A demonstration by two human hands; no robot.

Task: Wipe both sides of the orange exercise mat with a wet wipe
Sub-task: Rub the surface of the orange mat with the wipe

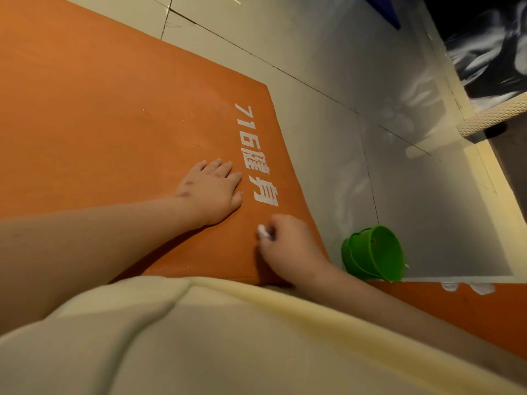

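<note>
Head view: wet wipe (262, 231) inside right grip (291, 246).

The orange mat (99, 115) lies bare left of and beyond the flat left hand (212, 192), while a green bucket (373, 253) crowds its right edge.

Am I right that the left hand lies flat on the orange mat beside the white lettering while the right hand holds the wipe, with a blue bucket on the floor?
Not quite: the bucket is green, per the head view. The left hand does lie flat on the orange mat, and the right hand holds the wipe.
</note>
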